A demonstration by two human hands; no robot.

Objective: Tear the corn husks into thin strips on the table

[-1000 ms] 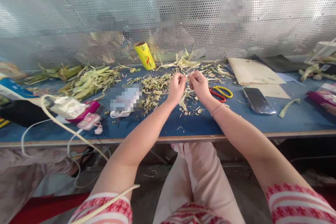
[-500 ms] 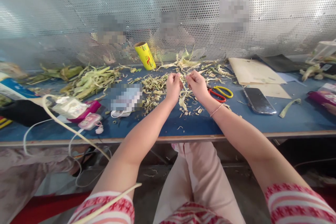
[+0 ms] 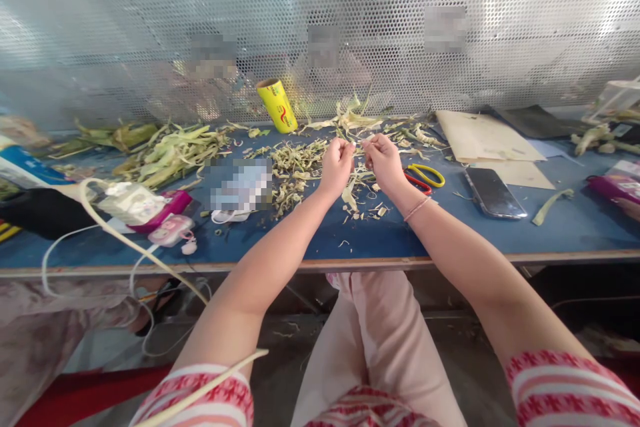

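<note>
My left hand (image 3: 337,165) and my right hand (image 3: 384,161) are raised over the middle of the blue table, close together, each with its fingers pinched. Whatever lies between the fingertips is too small to make out. Below and around them lie dried, pale green plant strips (image 3: 355,185). To the left is a heap of short curled pieces (image 3: 290,180). Scissors with one red and one yellow handle loop (image 3: 427,175) lie beside my right hand, partly hidden by it.
A yellow cardboard tube (image 3: 278,105) stands tilted at the back. Long strips (image 3: 175,150) are piled to the left. Power plugs with cables (image 3: 133,203) lie at the left front. On the right are a phone (image 3: 494,193) and a tan paper folder (image 3: 483,137). A perforated metal panel (image 3: 380,13) rises behind.
Both hands have shifted slightly to the right, still pinched and close together. My right hand now covers a little more of the red scissor handle.
</note>
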